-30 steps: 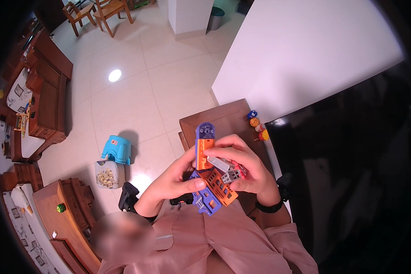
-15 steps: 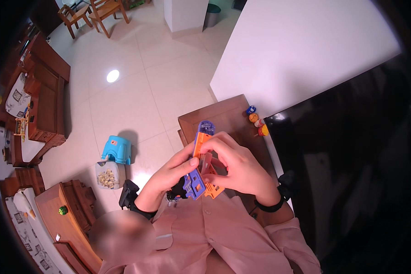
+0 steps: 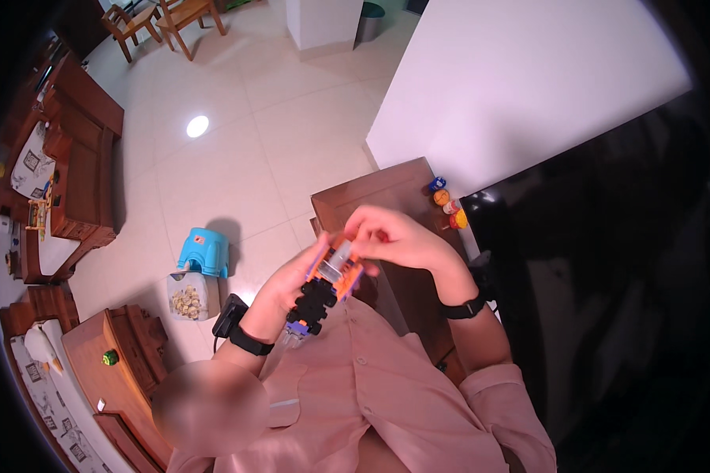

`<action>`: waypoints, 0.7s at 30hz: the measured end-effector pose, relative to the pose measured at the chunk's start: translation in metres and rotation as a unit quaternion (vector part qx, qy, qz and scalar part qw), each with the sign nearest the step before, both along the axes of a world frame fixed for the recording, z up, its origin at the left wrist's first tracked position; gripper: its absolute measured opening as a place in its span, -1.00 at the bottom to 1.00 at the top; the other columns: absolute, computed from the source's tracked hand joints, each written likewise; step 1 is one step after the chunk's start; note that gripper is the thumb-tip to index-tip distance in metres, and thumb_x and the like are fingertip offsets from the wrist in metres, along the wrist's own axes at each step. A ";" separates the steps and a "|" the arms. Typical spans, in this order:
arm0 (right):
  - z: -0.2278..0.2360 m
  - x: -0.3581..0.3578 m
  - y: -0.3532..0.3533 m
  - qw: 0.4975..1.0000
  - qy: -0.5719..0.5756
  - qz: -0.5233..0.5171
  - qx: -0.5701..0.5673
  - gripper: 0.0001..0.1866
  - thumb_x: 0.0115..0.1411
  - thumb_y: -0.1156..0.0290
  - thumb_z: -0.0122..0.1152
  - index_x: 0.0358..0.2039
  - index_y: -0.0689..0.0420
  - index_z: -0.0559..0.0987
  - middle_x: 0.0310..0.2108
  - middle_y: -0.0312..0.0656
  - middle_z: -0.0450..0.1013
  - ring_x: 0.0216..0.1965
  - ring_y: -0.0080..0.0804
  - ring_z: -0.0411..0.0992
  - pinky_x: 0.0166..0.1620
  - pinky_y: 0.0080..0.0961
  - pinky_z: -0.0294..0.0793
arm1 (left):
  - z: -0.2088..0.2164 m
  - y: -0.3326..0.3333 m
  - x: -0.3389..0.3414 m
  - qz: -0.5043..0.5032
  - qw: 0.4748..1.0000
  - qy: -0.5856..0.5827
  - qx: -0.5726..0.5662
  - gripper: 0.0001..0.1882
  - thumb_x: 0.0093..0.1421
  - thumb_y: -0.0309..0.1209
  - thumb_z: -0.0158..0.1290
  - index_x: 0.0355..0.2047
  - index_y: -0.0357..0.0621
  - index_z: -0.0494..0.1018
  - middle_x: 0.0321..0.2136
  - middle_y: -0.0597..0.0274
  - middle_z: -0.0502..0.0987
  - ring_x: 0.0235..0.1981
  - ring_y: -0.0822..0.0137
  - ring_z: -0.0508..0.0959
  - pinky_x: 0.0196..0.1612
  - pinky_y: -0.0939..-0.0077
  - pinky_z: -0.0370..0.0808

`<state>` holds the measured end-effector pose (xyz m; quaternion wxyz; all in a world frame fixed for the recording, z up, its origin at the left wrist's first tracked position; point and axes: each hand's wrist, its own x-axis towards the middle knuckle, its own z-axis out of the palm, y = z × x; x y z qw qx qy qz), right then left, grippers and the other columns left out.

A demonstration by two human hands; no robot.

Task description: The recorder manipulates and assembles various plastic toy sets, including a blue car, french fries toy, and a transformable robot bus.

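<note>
In front of my chest I hold an orange and purple toy vehicle [image 3: 319,296] with black wheels and a translucent grey piece near its upper end. My left hand [image 3: 285,281] wraps its left side, its fingers partly hidden behind the toy. At the top end, the bent fingers of my right hand [image 3: 396,239] pinch the toy's edge. The toy slants, with its wheeled underside facing up and its purple tip pointing down toward my shirt.
Beyond my hands stands a brown wooden cabinet [image 3: 379,189] with small colourful figures [image 3: 442,197] along its right edge. A large glossy black panel [image 3: 592,299] lies right. On the floor at left are a blue stool [image 3: 205,251] and a bin of round pieces [image 3: 189,299].
The toy has turned from a long, opened-out shape, now showing black wheels and a grey piece. My right hand has moved up to its top end.
</note>
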<state>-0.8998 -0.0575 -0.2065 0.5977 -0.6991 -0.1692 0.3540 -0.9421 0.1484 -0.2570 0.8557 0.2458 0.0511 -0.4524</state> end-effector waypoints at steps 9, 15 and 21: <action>-0.033 -0.066 0.036 0.962 -0.232 -0.139 -0.032 -0.30 0.05 0.45 0.21 0.21 0.05 0.17 -0.27 -0.22 0.39 -0.51 -0.56 0.31 -0.44 -0.55 0.33 | -0.015 0.015 0.037 0.260 0.947 0.100 -0.157 -0.43 0.27 0.08 -0.20 -0.07 -0.22 0.37 -0.29 0.00 0.47 -0.36 0.19 0.52 -0.33 0.38 0.55; -0.030 -0.072 0.053 0.862 -0.483 -0.133 -0.072 -0.28 -0.19 0.45 0.38 0.08 0.11 0.39 -0.42 -0.18 0.37 -0.45 -0.29 0.41 -0.40 -0.40 0.40 | -0.021 0.014 0.037 0.253 0.963 0.055 -0.068 -0.41 0.24 0.14 -0.18 -0.12 -0.17 0.40 -0.32 0.05 0.50 -0.41 0.24 0.53 -0.34 0.41 0.54; -0.021 -0.061 0.055 0.889 -0.359 -0.283 0.033 -0.44 -0.12 0.52 0.34 -0.04 0.20 0.42 -0.34 -0.19 0.43 -0.51 -0.50 0.37 -0.48 -0.59 0.32 | -0.012 -0.004 0.027 0.285 0.957 0.015 0.050 -0.41 0.27 0.15 -0.25 -0.11 -0.12 0.42 -0.35 0.19 0.53 -0.42 0.35 0.55 -0.39 0.47 0.54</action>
